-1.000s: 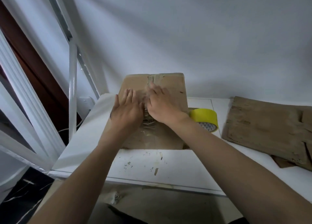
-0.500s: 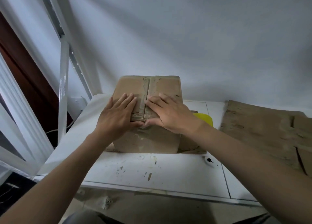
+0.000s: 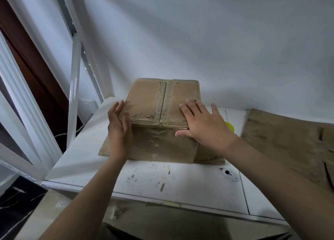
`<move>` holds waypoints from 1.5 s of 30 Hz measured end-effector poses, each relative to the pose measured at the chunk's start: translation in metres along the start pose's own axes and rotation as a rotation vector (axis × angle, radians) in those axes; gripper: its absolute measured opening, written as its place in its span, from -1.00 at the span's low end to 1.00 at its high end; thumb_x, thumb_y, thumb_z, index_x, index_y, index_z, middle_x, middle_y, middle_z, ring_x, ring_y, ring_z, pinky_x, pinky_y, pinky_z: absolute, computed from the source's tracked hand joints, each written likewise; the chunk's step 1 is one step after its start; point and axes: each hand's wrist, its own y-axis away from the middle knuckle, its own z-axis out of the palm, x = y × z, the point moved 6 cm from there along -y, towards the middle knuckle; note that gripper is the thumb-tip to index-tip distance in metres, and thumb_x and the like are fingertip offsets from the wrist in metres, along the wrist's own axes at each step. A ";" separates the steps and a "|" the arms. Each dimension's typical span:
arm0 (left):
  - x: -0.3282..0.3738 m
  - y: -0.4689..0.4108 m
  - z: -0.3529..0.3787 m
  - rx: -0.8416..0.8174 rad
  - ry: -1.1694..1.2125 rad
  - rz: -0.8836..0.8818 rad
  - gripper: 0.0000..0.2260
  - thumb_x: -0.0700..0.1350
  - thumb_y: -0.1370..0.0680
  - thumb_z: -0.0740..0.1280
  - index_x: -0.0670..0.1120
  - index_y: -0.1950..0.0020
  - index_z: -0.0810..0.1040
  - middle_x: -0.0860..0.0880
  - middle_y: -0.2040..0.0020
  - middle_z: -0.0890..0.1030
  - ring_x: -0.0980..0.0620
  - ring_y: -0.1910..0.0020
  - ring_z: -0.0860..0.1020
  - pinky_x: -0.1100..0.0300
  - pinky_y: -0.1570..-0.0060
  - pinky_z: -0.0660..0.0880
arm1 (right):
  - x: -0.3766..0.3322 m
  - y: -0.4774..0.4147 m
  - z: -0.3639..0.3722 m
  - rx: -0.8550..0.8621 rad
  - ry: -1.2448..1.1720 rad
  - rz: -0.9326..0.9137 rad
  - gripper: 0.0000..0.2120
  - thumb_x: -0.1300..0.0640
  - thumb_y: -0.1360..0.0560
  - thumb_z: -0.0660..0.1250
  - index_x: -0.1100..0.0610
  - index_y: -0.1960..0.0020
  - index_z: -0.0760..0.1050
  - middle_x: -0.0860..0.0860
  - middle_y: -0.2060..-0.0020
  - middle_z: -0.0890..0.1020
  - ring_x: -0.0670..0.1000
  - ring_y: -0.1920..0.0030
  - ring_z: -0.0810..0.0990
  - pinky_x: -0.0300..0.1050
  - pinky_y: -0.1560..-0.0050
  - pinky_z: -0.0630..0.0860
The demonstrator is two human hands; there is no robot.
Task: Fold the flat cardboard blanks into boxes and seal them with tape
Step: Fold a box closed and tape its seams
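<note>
A brown cardboard box [image 3: 150,102] stands on the white table [image 3: 144,176], its top flaps closed along a taped centre seam; clear tape runs over its near top edge and down the front face. My left hand [image 3: 118,129] lies flat against the box's left side at the near corner, fingers straight. My right hand [image 3: 200,124] rests flat on the right part of the top, fingers spread, thumb on the near edge. A yellow tape roll [image 3: 229,127] shows as a sliver behind my right wrist. Flat cardboard blanks [image 3: 289,140] lie at the right.
A white wall stands right behind the box. A white metal frame [image 3: 74,88] rises at the left beside the table edge. A small white object with a black mark [image 3: 229,174] lies on the table by my right forearm.
Both hands have slid apart from the centre seam: the left to the box's left side, the right to the right part of the top. The camera view has shifted, hiding most of the tape roll.
</note>
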 end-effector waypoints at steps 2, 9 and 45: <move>0.001 0.002 0.004 0.060 0.042 -0.118 -0.54 0.10 -0.69 0.10 -0.02 -0.56 0.18 0.04 -0.44 0.49 0.10 -0.33 0.49 0.18 -0.26 0.36 | -0.001 -0.002 0.001 -0.001 -0.011 0.007 -0.04 -0.52 -0.38 -0.18 0.02 -0.62 -0.09 0.07 -0.62 0.02 0.19 -0.61 0.02 0.42 -0.49 0.09; -0.009 0.030 0.014 0.001 -0.081 -0.316 -0.28 0.38 -0.58 0.03 -0.10 -0.55 0.15 -0.12 -0.43 0.43 -0.20 -0.41 0.40 -0.03 -0.30 0.34 | -0.002 -0.004 0.003 0.013 -0.030 0.023 -0.09 -0.53 -0.40 -0.18 -0.01 -0.59 -0.05 0.11 -0.59 0.06 0.26 -0.57 0.07 0.45 -0.47 0.11; 0.104 0.063 0.130 -0.246 -0.682 0.473 -0.52 0.17 -0.49 0.31 0.06 -0.38 0.58 0.12 -0.41 0.54 -0.02 -0.49 0.39 -0.13 -0.44 0.18 | 0.071 0.061 0.071 0.351 -0.718 -0.189 -0.53 0.19 -0.44 0.49 -0.06 -0.32 0.56 -0.11 0.07 0.35 -0.06 0.07 0.35 -0.17 0.14 0.40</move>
